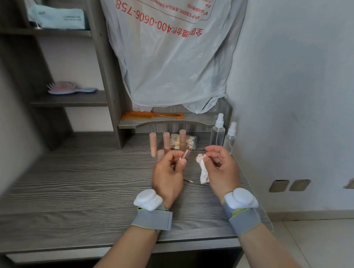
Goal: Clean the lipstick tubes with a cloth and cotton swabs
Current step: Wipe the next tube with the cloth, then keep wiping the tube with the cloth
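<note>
My left hand [169, 170] pinches a slim rose-gold lipstick tube [186, 153], its open end tilted up and to the right. My right hand [221, 169] pinches a white cloth [203, 171] stained pink, a short gap to the right of the tube. Several pink lipstick tubes [165, 142] stand upright on the grey wooden desk [85, 190] just behind my hands. A clear packet of cotton swabs [183, 142] lies behind them. One loose cotton swab [188, 180] lies on the desk between my wrists.
Two clear spray bottles [218, 132] stand by the wall at the desk's back right. An orange comb [152, 115] lies on the low shelf under a hanging plastic bag [166, 50]. A hairbrush [69, 88] rests on the left shelf. The desk's right edge is close to my right wrist.
</note>
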A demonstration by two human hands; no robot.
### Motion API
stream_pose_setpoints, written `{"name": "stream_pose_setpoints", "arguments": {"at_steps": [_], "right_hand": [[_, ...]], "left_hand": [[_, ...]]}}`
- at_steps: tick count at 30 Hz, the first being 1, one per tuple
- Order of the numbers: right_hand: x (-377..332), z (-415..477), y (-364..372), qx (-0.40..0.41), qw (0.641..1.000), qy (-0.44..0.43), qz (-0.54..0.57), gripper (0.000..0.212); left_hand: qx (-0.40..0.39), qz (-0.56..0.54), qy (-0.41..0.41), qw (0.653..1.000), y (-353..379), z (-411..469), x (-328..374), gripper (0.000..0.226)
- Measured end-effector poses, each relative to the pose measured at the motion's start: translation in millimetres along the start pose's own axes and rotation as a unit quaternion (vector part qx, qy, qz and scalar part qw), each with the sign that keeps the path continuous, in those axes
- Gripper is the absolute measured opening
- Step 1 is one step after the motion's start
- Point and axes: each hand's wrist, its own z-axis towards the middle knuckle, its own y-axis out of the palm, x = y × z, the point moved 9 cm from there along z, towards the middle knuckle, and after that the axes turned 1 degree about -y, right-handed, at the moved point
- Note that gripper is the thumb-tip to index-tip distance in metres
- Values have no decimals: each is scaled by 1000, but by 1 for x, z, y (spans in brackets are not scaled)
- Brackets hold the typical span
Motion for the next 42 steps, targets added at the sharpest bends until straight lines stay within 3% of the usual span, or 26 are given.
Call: {"name": "stream_pose_setpoints", "arguments": {"at_steps": [15, 27, 39, 42], "right_hand": [[-4, -1, 5, -36, 999, 0, -22, 44], [-2, 1, 2, -18, 1000, 6, -21, 36], [1, 3, 3, -18, 999, 4, -27, 32], [-1, 1, 2, -19, 999, 3, -37, 29]], "left_hand": [[35, -55, -53, 996, -14, -2, -1, 11], [113, 123, -104, 980, -83, -1, -8, 8], [137, 191, -134, 963, -103, 3, -16, 9], [147, 188, -117, 964, -103, 2, -14, 22]]}}
